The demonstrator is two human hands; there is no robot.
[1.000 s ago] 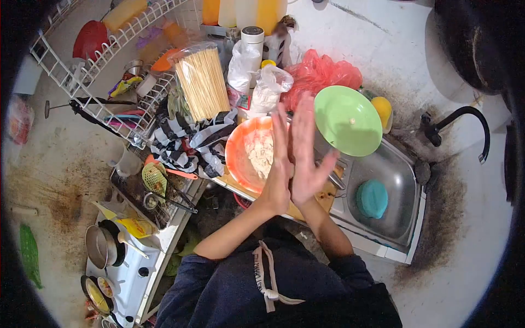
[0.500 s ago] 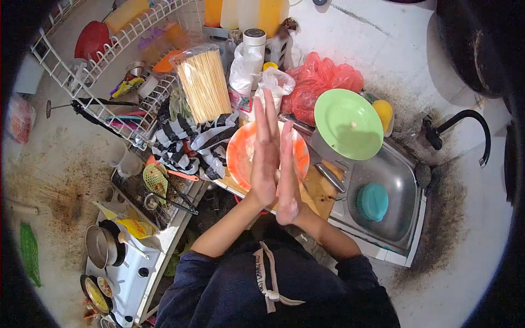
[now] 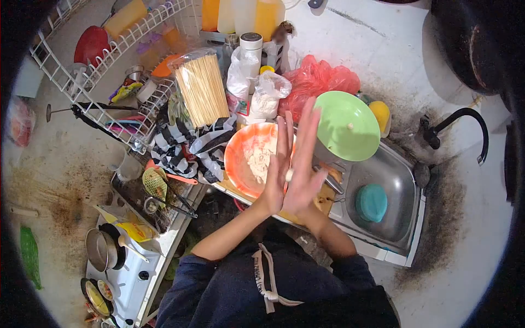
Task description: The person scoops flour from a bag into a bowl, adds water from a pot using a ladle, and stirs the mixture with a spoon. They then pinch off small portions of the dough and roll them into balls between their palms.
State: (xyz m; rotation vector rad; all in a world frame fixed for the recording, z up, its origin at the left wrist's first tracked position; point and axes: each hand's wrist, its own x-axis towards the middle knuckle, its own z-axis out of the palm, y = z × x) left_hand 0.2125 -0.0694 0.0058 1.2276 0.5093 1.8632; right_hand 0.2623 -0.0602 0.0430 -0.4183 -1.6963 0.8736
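Note:
A small pale dough ball is pressed between my two palms, above the right side of an orange-and-white bowl. My left hand has its fingers stretched out and pointing away from me. Facing it, my right hand is also flat, with its palm against the ball and its thumb apart. Crumbly pale dough lies in the bowl. To the right, a green plate carries another small dough ball.
A steel sink with a teal container lies at the right under a black faucet. Bamboo skewers, a flour bag and a red plastic bag stand behind the bowl. A stove is at the lower left.
My hands have shifted slightly right and turned a little, with the right palm sliding forward along the left. The dough ball between them now shows, and more of the bowl's contents are visible.

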